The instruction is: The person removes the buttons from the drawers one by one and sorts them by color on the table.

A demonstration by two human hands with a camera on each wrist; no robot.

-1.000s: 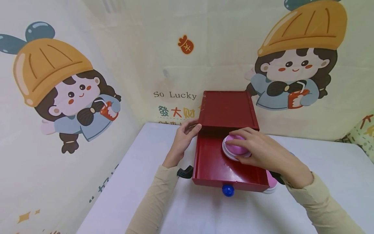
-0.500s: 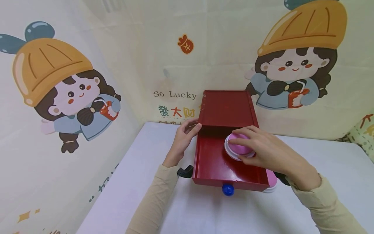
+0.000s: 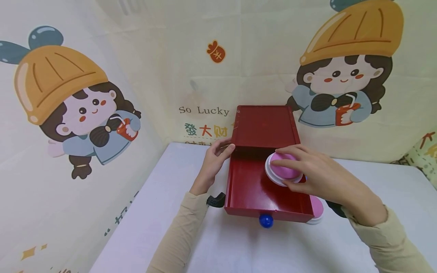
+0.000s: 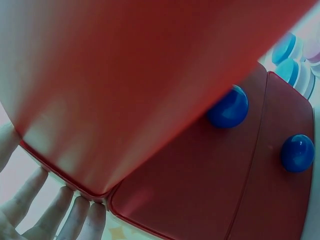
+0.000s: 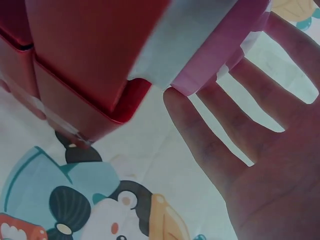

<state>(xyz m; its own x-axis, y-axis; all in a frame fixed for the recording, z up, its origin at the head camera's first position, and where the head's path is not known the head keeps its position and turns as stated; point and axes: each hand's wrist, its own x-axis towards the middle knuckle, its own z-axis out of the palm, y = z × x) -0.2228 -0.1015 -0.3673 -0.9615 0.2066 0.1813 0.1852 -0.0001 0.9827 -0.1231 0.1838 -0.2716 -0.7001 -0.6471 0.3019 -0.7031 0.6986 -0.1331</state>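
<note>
A red cabinet has its top drawer pulled out, a blue knob on the drawer's front. My right hand holds a round white container with a pink top between thumb and fingers, over the right side of the drawer. In the right wrist view its pink rim meets the fingertips, beside the drawer's red wall. My left hand rests on the cabinet's left side, thumb near the front edge. The left wrist view shows its fingers extended along the red edge.
Another pink-topped white container stands on the white table, partly hidden behind the drawer's right side. Blue-and-white round containers appear beyond the cabinet in the left wrist view. Lower fronts carry blue knobs. A printed cloth wall stands behind.
My right hand has moved to the right and slightly up in the head view, carrying the pink-topped container along. The left hand and the drawer stay in place.
</note>
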